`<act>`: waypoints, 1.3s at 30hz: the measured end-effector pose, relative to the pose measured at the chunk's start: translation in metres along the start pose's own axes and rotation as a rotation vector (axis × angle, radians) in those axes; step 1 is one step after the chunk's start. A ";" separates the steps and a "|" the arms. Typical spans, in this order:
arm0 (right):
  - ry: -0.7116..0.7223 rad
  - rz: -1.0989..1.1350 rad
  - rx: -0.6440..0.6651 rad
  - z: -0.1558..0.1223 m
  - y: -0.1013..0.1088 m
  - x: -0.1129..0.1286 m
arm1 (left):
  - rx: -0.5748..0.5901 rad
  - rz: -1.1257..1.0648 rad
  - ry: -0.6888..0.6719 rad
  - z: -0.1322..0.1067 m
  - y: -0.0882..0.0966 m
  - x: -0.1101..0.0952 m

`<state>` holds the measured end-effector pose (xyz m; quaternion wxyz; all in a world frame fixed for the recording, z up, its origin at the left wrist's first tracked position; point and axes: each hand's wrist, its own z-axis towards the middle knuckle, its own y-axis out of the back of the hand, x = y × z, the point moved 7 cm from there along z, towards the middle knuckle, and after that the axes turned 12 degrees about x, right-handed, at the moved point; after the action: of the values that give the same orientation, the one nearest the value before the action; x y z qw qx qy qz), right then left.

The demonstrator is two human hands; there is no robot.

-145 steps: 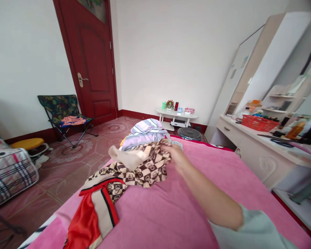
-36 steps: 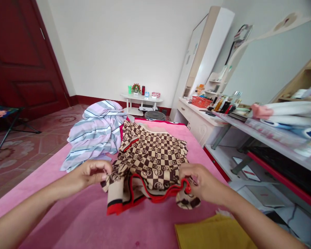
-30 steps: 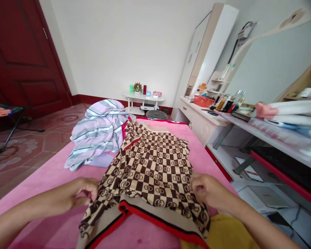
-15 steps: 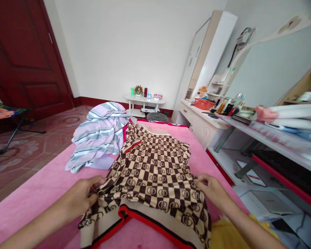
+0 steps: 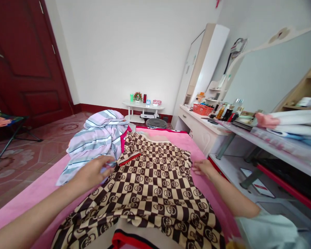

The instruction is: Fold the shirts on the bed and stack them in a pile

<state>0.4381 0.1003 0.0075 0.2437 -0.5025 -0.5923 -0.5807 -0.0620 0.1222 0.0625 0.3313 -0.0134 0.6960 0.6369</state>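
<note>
Smooth, slightly shiny cloth of the checked garment (image 5: 158, 183), matt, plush-looking pink bedspread (image 5: 46, 186), red plastic basket (image 5: 202, 109).

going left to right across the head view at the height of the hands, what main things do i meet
Left hand → brown-and-cream checkered garment → right hand → grey table leg. The striped cloth overlaps the left hand, so it is left out.

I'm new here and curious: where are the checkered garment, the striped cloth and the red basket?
Checkered garment (image 5: 158, 180), head view: middle of its body.
Striped cloth (image 5: 100, 140), head view: its heaped middle.
Red basket (image 5: 202, 109), head view: front wall.
</note>
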 end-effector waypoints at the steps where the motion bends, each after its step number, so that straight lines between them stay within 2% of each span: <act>1: -0.027 -0.005 0.008 0.010 -0.008 0.000 | 0.011 0.075 -0.027 0.013 -0.007 -0.013; 3: -0.044 -0.044 0.012 0.024 -0.025 0.002 | 0.009 0.218 -0.041 0.035 -0.022 -0.030; 5: -0.016 -0.098 0.003 0.032 -0.040 0.007 | 0.012 0.317 -0.021 0.053 -0.038 -0.036; 8: 0.046 -0.213 0.004 0.039 -0.058 0.022 | 0.022 0.363 0.002 0.074 -0.055 -0.031; 10: 0.078 -0.304 0.010 0.043 -0.063 0.036 | 0.014 0.321 0.005 0.085 -0.056 -0.023; 12: 0.103 -0.403 -0.020 0.045 -0.054 0.053 | -0.002 0.274 -0.003 0.092 -0.051 -0.015; 14: 0.117 -0.502 -0.111 0.045 -0.034 0.070 | -0.075 0.218 0.003 0.091 -0.036 -0.004; 17: 0.112 -0.617 -0.287 0.041 0.003 0.085 | -0.308 0.028 0.126 0.076 -0.006 0.026; 19: 0.120 -0.734 -0.367 0.035 0.015 0.087 | -0.450 -0.026 0.221 0.060 0.008 0.047; 21: 0.145 -0.863 -0.395 0.029 0.012 0.084 | -0.537 0.036 0.253 0.047 0.017 0.057; 24: 0.206 -0.972 -0.315 0.024 -0.011 0.076 | -0.619 0.211 0.152 0.034 0.019 0.045; 26: 0.256 -1.025 -0.178 0.025 -0.034 0.069 | -0.530 0.321 -0.048 0.034 0.007 0.022; 28: 0.274 -1.072 -0.029 0.028 -0.052 0.060 | -0.289 0.390 -0.280 0.038 -0.021 -0.004; 29: 0.256 -1.090 0.021 0.030 -0.056 0.055 | -0.149 0.399 -0.353 0.040 -0.036 -0.012; 30: 0.218 -1.105 0.043 0.032 -0.056 0.050 | -0.029 0.397 -0.384 0.040 -0.050 -0.016; 32: 0.111 -1.124 0.018 0.033 -0.047 0.043 | 0.120 0.374 -0.355 0.039 -0.069 -0.013; 35: 0.021 -1.143 -0.066 0.021 -0.026 0.042 | 0.181 0.325 -0.285 0.028 -0.076 0.000; 39: 0.013 -1.153 -0.037 -0.026 -0.008 0.041 | 0.182 0.212 -0.293 -0.009 -0.066 0.007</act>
<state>0.4080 0.0901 0.0447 -0.1174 -0.0989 -0.7588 -0.6330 -0.0423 0.1049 0.0005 0.3597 0.1827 0.6926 0.5980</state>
